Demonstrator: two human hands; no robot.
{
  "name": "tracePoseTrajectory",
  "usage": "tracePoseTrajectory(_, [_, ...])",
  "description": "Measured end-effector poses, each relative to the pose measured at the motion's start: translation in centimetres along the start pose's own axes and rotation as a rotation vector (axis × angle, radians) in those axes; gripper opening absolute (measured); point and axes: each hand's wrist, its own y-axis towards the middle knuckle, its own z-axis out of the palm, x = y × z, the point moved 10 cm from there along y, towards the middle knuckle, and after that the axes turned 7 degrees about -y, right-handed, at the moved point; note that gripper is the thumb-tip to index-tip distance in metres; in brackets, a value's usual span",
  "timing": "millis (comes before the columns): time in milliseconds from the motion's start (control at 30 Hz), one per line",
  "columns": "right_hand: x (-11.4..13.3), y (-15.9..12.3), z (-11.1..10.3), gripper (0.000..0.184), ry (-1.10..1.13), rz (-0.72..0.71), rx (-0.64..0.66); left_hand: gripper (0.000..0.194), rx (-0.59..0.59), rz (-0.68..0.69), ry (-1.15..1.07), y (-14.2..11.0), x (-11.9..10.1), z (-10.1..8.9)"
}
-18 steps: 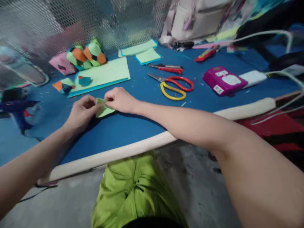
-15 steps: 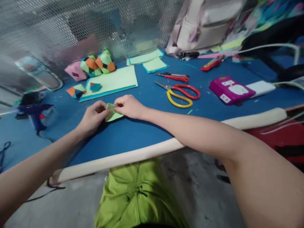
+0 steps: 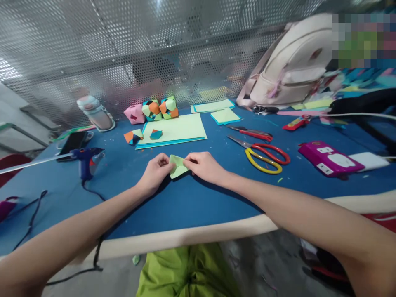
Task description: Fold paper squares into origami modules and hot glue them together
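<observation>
A small light-green piece of paper (image 3: 177, 166), creased and slightly curled, is held just over the blue table (image 3: 185, 206). My left hand (image 3: 156, 172) pinches its left edge between thumb and fingers. On the opposite side my right hand (image 3: 204, 166) grips the right edge the same way. Behind the hands lies a stack of green and blue sheets (image 3: 179, 128), with a small folded blue-and-orange paper piece (image 3: 156, 134) on it. Another folded piece in orange, green and black (image 3: 133, 136) sits at the stack's left corner.
Scissors (image 3: 262, 156) and a red utility knife (image 3: 255, 134) lie to the right, before a purple packet (image 3: 329, 157). At left are a blue glue gun (image 3: 88, 161), a phone (image 3: 74, 144) and a bottle (image 3: 96, 114). Folded paper balls (image 3: 151, 110) and a backpack (image 3: 287, 74) stand at the back.
My view has tilted up and turned left, so the table's contents appear lower and further right. Both hands still pinch the green paper, which now shows a more open, flatter face.
</observation>
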Motion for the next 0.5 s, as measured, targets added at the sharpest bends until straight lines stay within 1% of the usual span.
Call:
tracePoseTrajectory(100, [-0.3, 0.2, 0.5, 0.02, 0.006, 0.057, 0.022, 0.024, 0.075, -0.061, -0.127, -0.1, 0.5, 0.5])
tracePoseTrajectory(200, [-0.8, 0.6, 1.1, 0.02, 0.052, 0.128, 0.077, 0.029, 0.186, -0.118, -0.287, -0.3, 0.8, 1.3])
tracePoseTrajectory(300, [-1.1, 1.0, 1.6, 0.023, 0.089, 0.167, 0.126, 0.03, 0.276, -0.148, -0.354, -0.5, 1.0, 1.7])
tracePoseTrajectory(367, [-0.8, 1.4, 1.5, 0.028, 0.127, 0.149, 0.131, 0.03, 0.299, -0.151, -0.341, -0.5, 1.1, 1.7])
tracePoseTrajectory(433, [-0.7, 1.9, 1.3, 0.032, 0.189, 0.132, 0.123, 0.03, 0.296, -0.153, -0.315, -0.3, 1.4, 1.6])
tracePoseTrajectory(500, [-0.8, 2.3, 1.4, 0.031, 0.25, 0.14, 0.127, 0.029, 0.291, -0.161, -0.307, -0.2, 1.6, 1.5])
